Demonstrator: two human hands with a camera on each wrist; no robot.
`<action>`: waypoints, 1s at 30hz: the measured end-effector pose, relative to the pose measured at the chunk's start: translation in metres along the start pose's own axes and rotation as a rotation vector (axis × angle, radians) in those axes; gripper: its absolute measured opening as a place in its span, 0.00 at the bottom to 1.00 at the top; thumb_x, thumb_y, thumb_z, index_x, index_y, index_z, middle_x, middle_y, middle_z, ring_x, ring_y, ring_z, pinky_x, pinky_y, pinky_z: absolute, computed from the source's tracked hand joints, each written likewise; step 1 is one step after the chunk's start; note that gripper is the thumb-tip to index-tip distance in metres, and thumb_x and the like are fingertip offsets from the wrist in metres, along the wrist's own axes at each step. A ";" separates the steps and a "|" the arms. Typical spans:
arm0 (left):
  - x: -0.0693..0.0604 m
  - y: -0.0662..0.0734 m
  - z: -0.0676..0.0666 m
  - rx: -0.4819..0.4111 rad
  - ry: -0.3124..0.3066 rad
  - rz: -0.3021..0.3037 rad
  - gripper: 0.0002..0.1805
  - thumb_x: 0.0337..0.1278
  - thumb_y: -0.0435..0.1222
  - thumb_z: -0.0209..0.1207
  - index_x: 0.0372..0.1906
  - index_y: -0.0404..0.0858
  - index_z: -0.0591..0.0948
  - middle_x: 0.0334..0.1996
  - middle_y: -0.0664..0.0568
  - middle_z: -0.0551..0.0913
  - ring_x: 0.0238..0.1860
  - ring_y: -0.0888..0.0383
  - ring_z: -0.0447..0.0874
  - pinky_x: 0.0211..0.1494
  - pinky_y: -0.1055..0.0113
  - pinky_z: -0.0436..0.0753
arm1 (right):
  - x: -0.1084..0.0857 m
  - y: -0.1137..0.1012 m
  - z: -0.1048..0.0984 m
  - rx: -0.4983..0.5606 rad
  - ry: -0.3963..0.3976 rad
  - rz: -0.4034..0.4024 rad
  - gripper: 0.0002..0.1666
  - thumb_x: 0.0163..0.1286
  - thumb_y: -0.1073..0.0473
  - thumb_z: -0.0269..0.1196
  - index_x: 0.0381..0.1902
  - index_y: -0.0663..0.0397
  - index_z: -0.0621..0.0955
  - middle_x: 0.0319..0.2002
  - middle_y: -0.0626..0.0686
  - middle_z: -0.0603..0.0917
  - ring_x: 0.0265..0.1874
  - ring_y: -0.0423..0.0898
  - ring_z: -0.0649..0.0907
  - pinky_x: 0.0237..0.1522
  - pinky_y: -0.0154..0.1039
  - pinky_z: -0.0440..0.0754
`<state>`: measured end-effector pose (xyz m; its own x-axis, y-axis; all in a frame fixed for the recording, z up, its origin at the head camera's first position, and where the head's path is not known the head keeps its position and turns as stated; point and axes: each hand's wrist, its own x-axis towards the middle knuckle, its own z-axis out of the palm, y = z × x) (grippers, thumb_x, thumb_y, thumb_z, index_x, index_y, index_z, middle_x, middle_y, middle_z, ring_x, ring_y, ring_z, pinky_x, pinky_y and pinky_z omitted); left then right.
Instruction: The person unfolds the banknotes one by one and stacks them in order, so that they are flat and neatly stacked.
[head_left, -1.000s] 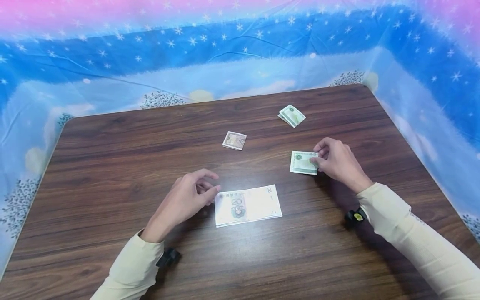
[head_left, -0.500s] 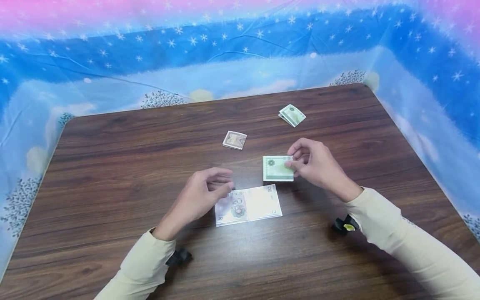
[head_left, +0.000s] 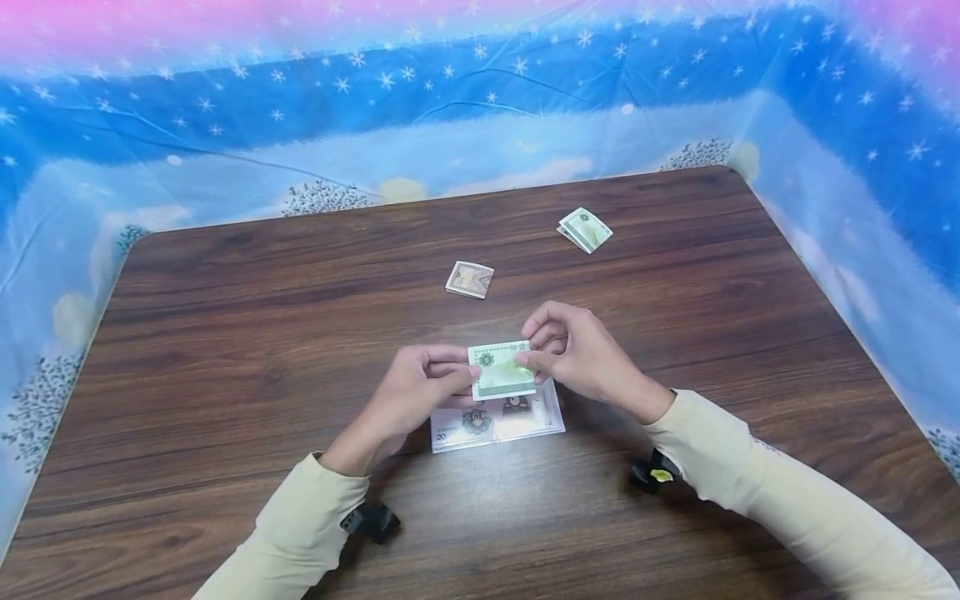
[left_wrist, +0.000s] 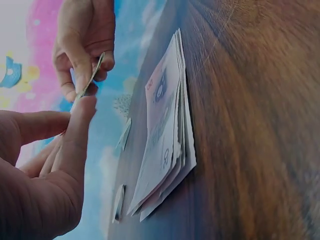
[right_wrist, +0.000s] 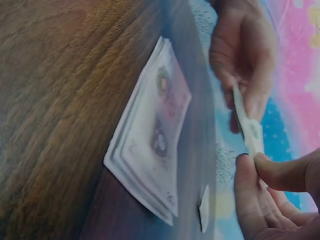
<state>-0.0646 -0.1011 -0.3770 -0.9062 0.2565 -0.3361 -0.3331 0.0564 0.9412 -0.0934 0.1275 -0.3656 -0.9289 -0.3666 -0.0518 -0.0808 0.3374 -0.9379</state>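
Note:
A folded green banknote (head_left: 504, 380) is held up between both hands, above a stack of 20 notes (head_left: 498, 430). My left hand (head_left: 412, 396) pinches its left edge between thumb and fingers. At the opposite edge, my right hand (head_left: 588, 354) grips it with thumb and fingertips. Seen nearly edge-on in the left wrist view, the green banknote (left_wrist: 95, 75) is clear of the stack (left_wrist: 162, 125), which lies flat with slightly uneven edges. From the head, the hands and the green note cover the stack's far part.
Beyond the hands lies a folded brownish banknote (head_left: 470, 280). Another folded green banknote (head_left: 586, 231) lies farther back to the right, its fold slightly sprung apart. The brown wooden table (head_left: 262, 283) is bordered by a hanging blue, white and pink cloth (head_left: 450, 83).
My right hand has carried the folded green banknote leftward and nearer, over the stack. My left hand has moved slightly right and taken hold of its left edge.

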 end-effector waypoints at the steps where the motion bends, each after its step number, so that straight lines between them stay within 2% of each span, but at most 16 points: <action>1: 0.000 0.000 0.000 -0.010 0.014 0.003 0.18 0.64 0.24 0.62 0.58 0.22 0.78 0.47 0.33 0.86 0.37 0.53 0.90 0.44 0.62 0.89 | 0.001 0.001 0.001 -0.011 0.016 -0.002 0.14 0.61 0.73 0.71 0.40 0.67 0.77 0.32 0.59 0.86 0.22 0.47 0.86 0.30 0.52 0.89; 6: -0.001 0.002 0.001 -0.048 0.045 0.028 0.17 0.64 0.24 0.62 0.56 0.22 0.79 0.47 0.32 0.86 0.36 0.53 0.90 0.44 0.63 0.89 | 0.005 0.006 0.005 -0.085 0.068 -0.025 0.09 0.62 0.67 0.73 0.36 0.65 0.82 0.34 0.57 0.89 0.27 0.47 0.89 0.31 0.44 0.89; 9: -0.001 0.002 0.001 -0.068 0.042 0.031 0.18 0.65 0.25 0.62 0.57 0.22 0.78 0.48 0.32 0.86 0.38 0.51 0.90 0.45 0.62 0.89 | 0.005 0.007 0.008 -0.083 0.060 -0.021 0.12 0.62 0.64 0.74 0.39 0.65 0.84 0.37 0.58 0.89 0.32 0.48 0.90 0.34 0.40 0.89; 15: 0.001 0.002 0.003 -0.092 0.002 0.060 0.19 0.66 0.28 0.62 0.59 0.24 0.77 0.51 0.33 0.84 0.43 0.49 0.89 0.49 0.58 0.88 | 0.001 0.006 0.013 0.012 -0.002 0.035 0.23 0.61 0.58 0.76 0.49 0.66 0.83 0.46 0.60 0.88 0.39 0.51 0.90 0.39 0.40 0.89; 20: 0.001 0.002 0.005 -0.103 -0.044 0.082 0.19 0.66 0.30 0.63 0.58 0.27 0.76 0.54 0.35 0.84 0.48 0.50 0.88 0.53 0.56 0.87 | -0.003 0.004 0.020 0.136 -0.076 0.102 0.30 0.60 0.58 0.77 0.57 0.67 0.80 0.53 0.61 0.85 0.47 0.53 0.88 0.47 0.44 0.88; 22: 0.001 0.002 0.005 -0.103 -0.050 0.091 0.18 0.66 0.30 0.64 0.57 0.27 0.77 0.53 0.37 0.84 0.48 0.51 0.88 0.53 0.56 0.87 | -0.004 0.003 0.022 0.150 -0.092 0.120 0.33 0.60 0.57 0.77 0.59 0.67 0.79 0.56 0.62 0.84 0.50 0.53 0.87 0.49 0.44 0.87; 26: 0.001 0.001 0.005 -0.101 -0.051 0.095 0.16 0.65 0.30 0.64 0.55 0.28 0.78 0.51 0.38 0.85 0.47 0.52 0.88 0.54 0.56 0.87 | -0.006 0.001 0.023 0.167 -0.111 0.131 0.35 0.60 0.57 0.77 0.62 0.67 0.78 0.60 0.62 0.82 0.53 0.54 0.86 0.51 0.44 0.86; 30: 0.000 0.002 0.004 -0.072 -0.052 0.097 0.19 0.66 0.28 0.62 0.59 0.29 0.76 0.55 0.36 0.83 0.51 0.48 0.87 0.54 0.56 0.87 | -0.008 0.000 0.022 0.220 -0.138 0.129 0.35 0.62 0.61 0.74 0.64 0.69 0.76 0.60 0.64 0.81 0.53 0.55 0.85 0.51 0.43 0.87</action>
<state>-0.0643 -0.0973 -0.3754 -0.9212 0.3067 -0.2396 -0.2640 -0.0400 0.9637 -0.0782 0.1114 -0.3725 -0.8672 -0.4526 -0.2074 0.1287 0.1986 -0.9716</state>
